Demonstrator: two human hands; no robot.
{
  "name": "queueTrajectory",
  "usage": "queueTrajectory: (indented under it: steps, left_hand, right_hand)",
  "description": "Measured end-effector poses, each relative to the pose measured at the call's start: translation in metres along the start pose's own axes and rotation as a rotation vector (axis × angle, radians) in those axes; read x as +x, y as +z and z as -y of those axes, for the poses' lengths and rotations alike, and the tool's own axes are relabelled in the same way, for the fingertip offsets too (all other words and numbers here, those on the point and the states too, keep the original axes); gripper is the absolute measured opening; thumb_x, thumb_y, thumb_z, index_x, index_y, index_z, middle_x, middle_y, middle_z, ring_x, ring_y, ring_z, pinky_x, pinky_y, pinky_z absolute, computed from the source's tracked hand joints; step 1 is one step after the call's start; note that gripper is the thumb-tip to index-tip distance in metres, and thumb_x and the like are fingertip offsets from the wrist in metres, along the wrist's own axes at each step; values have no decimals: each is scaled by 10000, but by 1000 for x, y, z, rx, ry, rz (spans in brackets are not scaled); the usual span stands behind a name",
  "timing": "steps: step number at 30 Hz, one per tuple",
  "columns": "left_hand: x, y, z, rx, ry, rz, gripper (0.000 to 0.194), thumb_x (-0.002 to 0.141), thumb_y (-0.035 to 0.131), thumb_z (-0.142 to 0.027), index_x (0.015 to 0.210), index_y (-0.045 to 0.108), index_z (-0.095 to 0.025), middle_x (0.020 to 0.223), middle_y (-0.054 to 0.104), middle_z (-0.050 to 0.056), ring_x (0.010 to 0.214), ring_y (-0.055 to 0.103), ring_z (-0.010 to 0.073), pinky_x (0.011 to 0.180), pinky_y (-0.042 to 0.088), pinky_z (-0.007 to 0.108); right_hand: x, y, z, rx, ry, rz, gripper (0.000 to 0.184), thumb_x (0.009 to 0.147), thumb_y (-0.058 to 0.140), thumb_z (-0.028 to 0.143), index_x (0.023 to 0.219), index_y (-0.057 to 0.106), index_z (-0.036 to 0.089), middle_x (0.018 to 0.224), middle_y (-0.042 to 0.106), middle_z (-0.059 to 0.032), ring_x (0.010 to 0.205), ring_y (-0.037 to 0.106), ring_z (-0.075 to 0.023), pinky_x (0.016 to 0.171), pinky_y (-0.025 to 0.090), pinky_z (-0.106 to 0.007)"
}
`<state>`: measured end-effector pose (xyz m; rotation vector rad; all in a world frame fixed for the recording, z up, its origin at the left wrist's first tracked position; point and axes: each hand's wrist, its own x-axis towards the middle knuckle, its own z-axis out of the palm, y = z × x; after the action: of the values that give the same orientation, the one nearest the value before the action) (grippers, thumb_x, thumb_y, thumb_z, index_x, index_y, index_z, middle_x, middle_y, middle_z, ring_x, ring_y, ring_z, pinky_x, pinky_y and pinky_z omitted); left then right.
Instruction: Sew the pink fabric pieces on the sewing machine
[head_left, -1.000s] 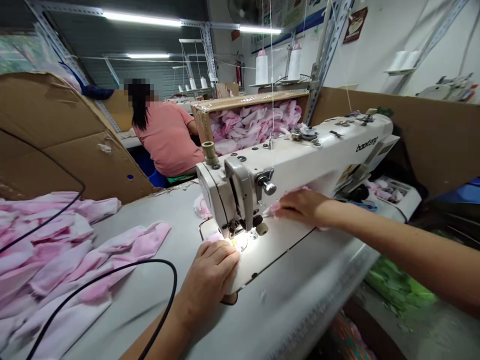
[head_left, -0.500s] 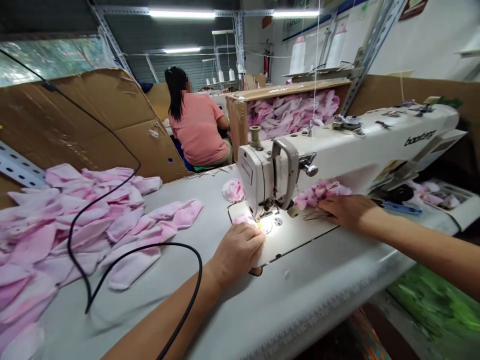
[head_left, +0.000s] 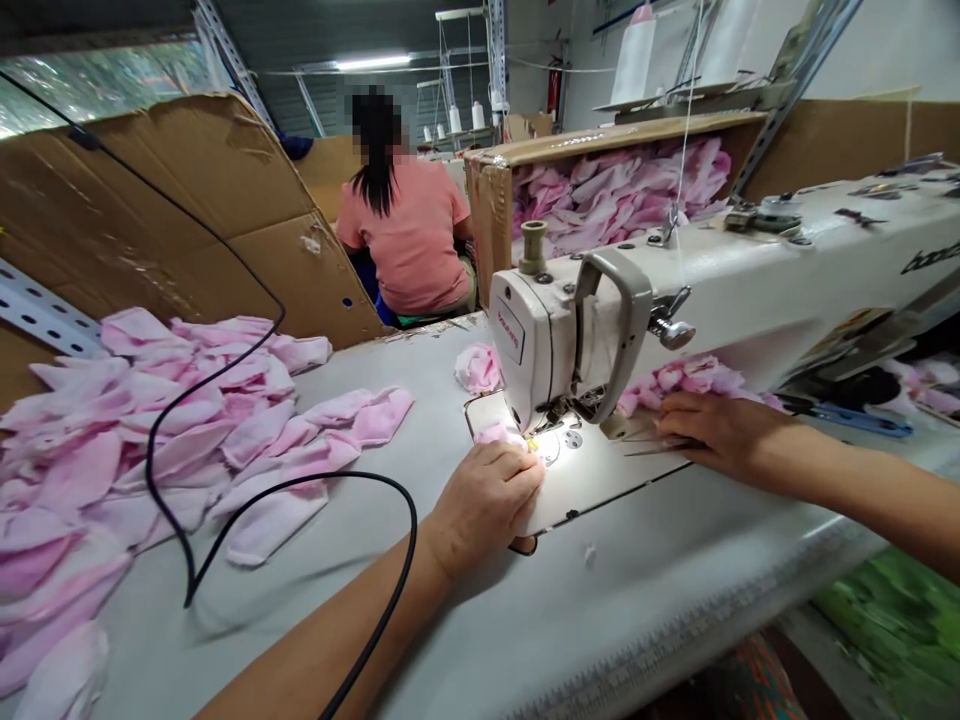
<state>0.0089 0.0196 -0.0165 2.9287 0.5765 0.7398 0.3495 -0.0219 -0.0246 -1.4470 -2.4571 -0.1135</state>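
My left hand (head_left: 484,510) presses a small pink fabric piece (head_left: 496,433) against the needle plate (head_left: 571,440) of a white industrial sewing machine (head_left: 570,340), just in front of the lit needle area. Behind the machine head, my right hand (head_left: 720,435) lies on the machine bed beside bunched pink fabric (head_left: 682,376). Thin metal blades (head_left: 660,443) stick out from under its fingers, and I cannot tell whether it grips them. The needle tip is hidden by the machine's parts.
A heap of pink fabric pieces (head_left: 172,430) lies on the grey table left of the machine, crossed by a black cable (head_left: 292,480). A loose pink roll (head_left: 478,368) sits by the machine head. Beyond, a co-worker (head_left: 405,230) sits near a cardboard box of pink fabric (head_left: 615,190).
The whole view has swung, so the machine sits further right in the frame. Both hands stay near the same spots, and the pink fabric remains at the needle plate.
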Motion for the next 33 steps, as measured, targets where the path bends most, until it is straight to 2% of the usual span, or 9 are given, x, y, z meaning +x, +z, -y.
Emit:
queueTrajectory:
  steps: [3, 7, 10, 12, 16, 23, 28, 31, 33]
  left_hand:
    - [1, -1, -1, 2, -13, 19, 191, 972, 449, -149, 1084, 603, -157, 1039, 671, 56, 1022, 581, 201, 931, 467, 369]
    - [2, -3, -1, 4, -22, 44, 200, 976, 446, -158, 1104, 600, -155, 1047, 666, 66, 1037, 583, 208, 945, 469, 379]
    - [3, -3, -1, -13, -15, 13, 200, 979, 450, -172, 1120, 592, -160, 1047, 668, 68, 1040, 586, 209, 947, 475, 379]
    - [3, -4, -2, -30, 8, -3, 198, 980, 445, -162, 1114, 590, -159, 1044, 672, 65, 1029, 591, 205, 940, 478, 369]
    - [4, -5, -2, -56, 41, -22, 175, 971, 454, -118, 1061, 598, -159, 1034, 679, 53, 982, 603, 183, 898, 486, 336]
    - [4, -4, 0, -121, 46, -45, 145, 950, 482, -94, 988, 600, -170, 1014, 690, 31, 986, 606, 162, 886, 481, 313]
    - [2, -6, -1, -217, 22, -43, 102, 918, 517, -108, 914, 601, -166, 969, 687, 31, 928, 611, 153, 851, 470, 315]
    - [1, -9, -2, -257, 3, -17, 102, 909, 511, -122, 886, 603, -160, 921, 679, 38, 895, 613, 155, 819, 459, 322]
    - [1, -11, -3, -263, -15, -6, 124, 916, 495, -133, 872, 607, -160, 905, 679, 43, 880, 612, 156, 808, 451, 324]
  right_hand:
    - [-1, 3, -5, 85, -44, 64, 194, 893, 530, 63, 864, 689, 171, 1025, 644, -114, 844, 634, -183, 730, 464, -288]
    - [0, 1, -5, 167, -28, 129, 236, 934, 442, 92, 869, 652, 177, 908, 639, -79, 796, 619, -169, 712, 448, -284]
    - [4, -5, -3, 241, 14, 215, 168, 953, 459, 206, 978, 624, 183, 959, 638, -82, 841, 614, -198, 721, 446, -299]
    - [7, -9, -3, 302, 58, 297, 213, 955, 456, 278, 1056, 612, 174, 1019, 632, -101, 904, 606, -229, 765, 440, -327]
    - [12, -18, 1, 352, 95, 365, 250, 963, 433, 318, 892, 609, 156, 900, 612, -100, 820, 579, -224, 744, 407, -337]
    - [16, -30, 35, 445, 92, 295, 217, 989, 469, 281, 916, 638, 166, 843, 630, -63, 748, 578, -179, 682, 390, -299]
    - [26, -26, 62, 515, -35, 162, 214, 1009, 465, 276, 906, 618, 168, 798, 617, -23, 702, 552, -140, 636, 373, -273]
    - [33, -19, 71, 581, -97, 138, 129, 966, 483, 190, 970, 612, 186, 839, 621, -7, 710, 570, -122, 625, 390, -234]
    - [37, -16, 74, 579, -147, 107, 178, 926, 481, 123, 1031, 607, 192, 872, 629, -7, 737, 589, -125, 646, 405, -224]
